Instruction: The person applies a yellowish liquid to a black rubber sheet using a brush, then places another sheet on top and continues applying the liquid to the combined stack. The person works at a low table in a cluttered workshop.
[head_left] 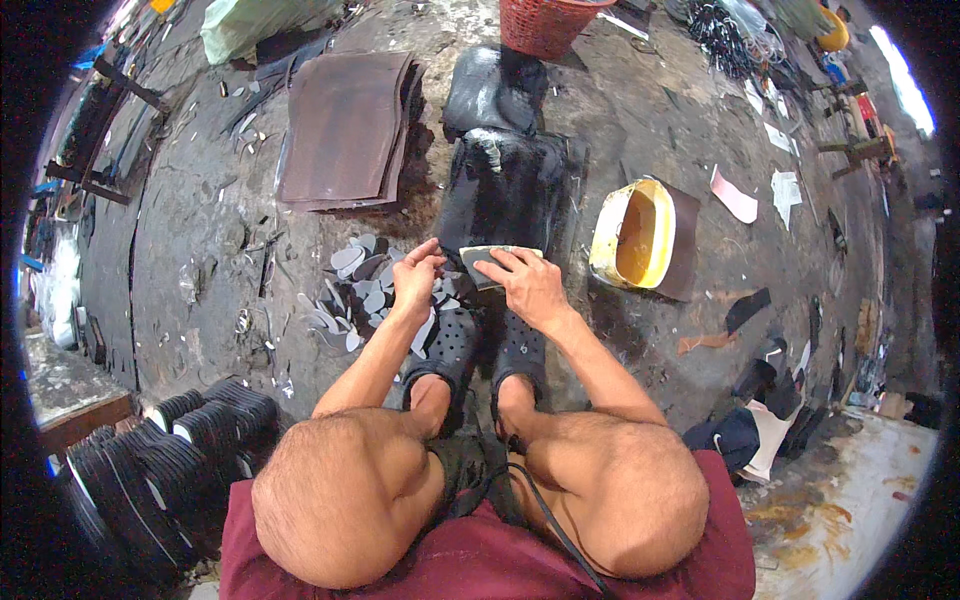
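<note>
A thin grey piece with a pale upper edge [480, 264] lies at the near end of a black-coated block [503, 185]. My right hand [532, 290] grips it, fingers laid over its face. Just left of it, my left hand [415, 283] is closed, its thumb and fingertips drawn together by the block's near left corner. Whatever may be between those fingertips is too small to make out. Many loose grey rounded cut-outs [347, 262] are heaped on the floor beside my left hand, some partly hidden behind it.
A yellow-rimmed tub of amber liquid [640, 235] stands to the right. Brown sheets [345, 130] are stacked at far left, a red basket [545, 25] beyond the block. Black sole-shaped pieces [165, 465] stand in rows at lower left. My clogs [445, 345] are close below my hands.
</note>
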